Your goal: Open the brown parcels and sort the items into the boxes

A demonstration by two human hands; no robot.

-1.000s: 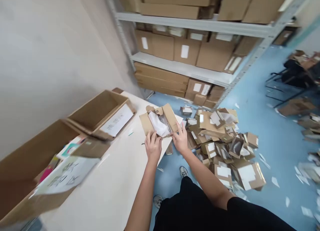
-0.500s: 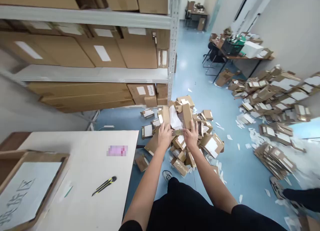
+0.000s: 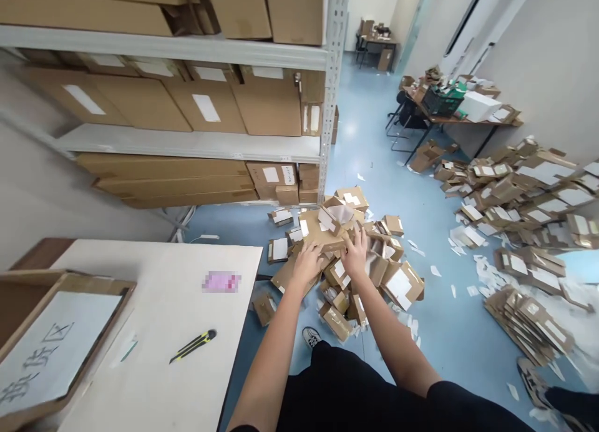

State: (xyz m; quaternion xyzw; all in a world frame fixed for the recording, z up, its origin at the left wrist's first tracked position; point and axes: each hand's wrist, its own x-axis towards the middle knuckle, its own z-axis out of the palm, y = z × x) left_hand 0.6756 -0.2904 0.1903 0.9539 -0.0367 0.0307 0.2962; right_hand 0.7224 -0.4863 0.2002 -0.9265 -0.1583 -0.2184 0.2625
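Both my arms reach out past the white table (image 3: 154, 294) over a heap of small cardboard boxes (image 3: 397, 279) on the blue floor. An opened small box (image 3: 314, 229) with white paper inside lies tilted on top of the heap, just beyond my fingertips. My left hand (image 3: 306, 263) has its fingers stretched out against the box's near edge. My right hand (image 3: 356, 252) is spread open beside it, over the heap. Neither hand grips anything.
A yellow-black utility knife (image 3: 194, 346) lies on the table, with a large carton bearing a paper sheet (image 3: 51, 348) at its left. Metal shelving (image 3: 187, 145) holds cartons ahead. More box heaps (image 3: 528, 195) and flattened stacks (image 3: 528, 319) lie right. Another person's shoe (image 3: 533, 374) shows bottom right.
I turned from the table towards the floor heap, carrying the opened box in both hands. Now the box lies on the heap and my fingers have opened off it.
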